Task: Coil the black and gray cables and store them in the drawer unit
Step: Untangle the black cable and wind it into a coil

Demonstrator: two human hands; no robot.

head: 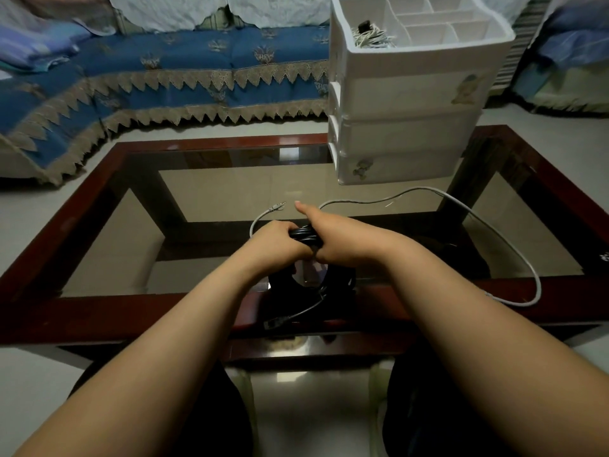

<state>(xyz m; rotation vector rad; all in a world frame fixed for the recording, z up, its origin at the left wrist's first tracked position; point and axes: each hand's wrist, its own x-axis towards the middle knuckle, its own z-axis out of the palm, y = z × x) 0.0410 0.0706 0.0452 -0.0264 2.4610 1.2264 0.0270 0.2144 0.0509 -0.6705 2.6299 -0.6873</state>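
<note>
Hands (309,240) bundling black cable (304,237).
Both clamping loops closed, keeping coil tight; gray cable (461,209) lying loose beyond the grip.

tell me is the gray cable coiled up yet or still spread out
Spread out. The gray cable lies in a long loose curve across the table, uncoiled, while both hands hold the black cable.

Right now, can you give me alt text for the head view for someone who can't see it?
Both hands, left hand and right hand, grip a coiled black cable over a glass-topped table. A gray cable lies loose on the table to the right. Behind it, a white drawer unit already holds a coiled light cable in its open top tray.
</note>
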